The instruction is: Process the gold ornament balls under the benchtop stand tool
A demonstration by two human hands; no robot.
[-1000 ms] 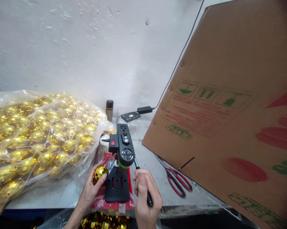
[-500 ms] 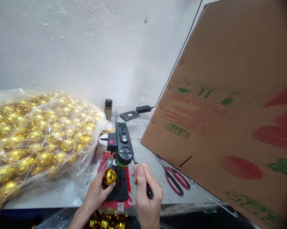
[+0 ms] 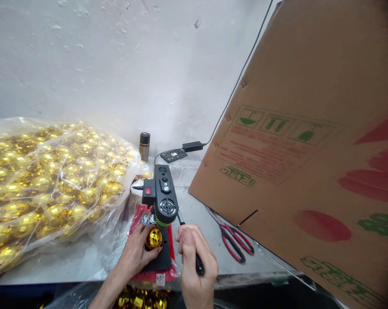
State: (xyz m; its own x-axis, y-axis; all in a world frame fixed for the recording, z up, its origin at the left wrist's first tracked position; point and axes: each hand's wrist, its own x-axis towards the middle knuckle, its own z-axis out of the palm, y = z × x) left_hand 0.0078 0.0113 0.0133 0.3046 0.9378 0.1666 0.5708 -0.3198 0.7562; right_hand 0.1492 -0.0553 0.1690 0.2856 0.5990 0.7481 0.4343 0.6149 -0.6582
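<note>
A black bench drill press (image 3: 166,193) stands on the table over a red plastic sheet (image 3: 172,257). My left hand (image 3: 136,251) grips a shiny gold mirrored ball (image 3: 154,238) between thumb and fingers, just below the machine's head and above its black base (image 3: 163,259). My right hand (image 3: 197,262) is wrapped round the black-handled lever (image 3: 199,265) at the machine's right side. The contact between the ball and the machine's tip is hidden by the head.
A clear bag of gold balls (image 3: 58,184) fills the left. Red-handled scissors (image 3: 235,242) lie to the right, beside a large cardboard box (image 3: 293,141). A bottle (image 3: 144,146), a phone-like slab (image 3: 173,155) and a power adapter (image 3: 193,146) are behind. More gold balls (image 3: 142,298) are below the table edge.
The gold ball in my left hand has moved slightly right, closer under the machine's head. My right hand stays on the lever. The whole view has shifted a little.
</note>
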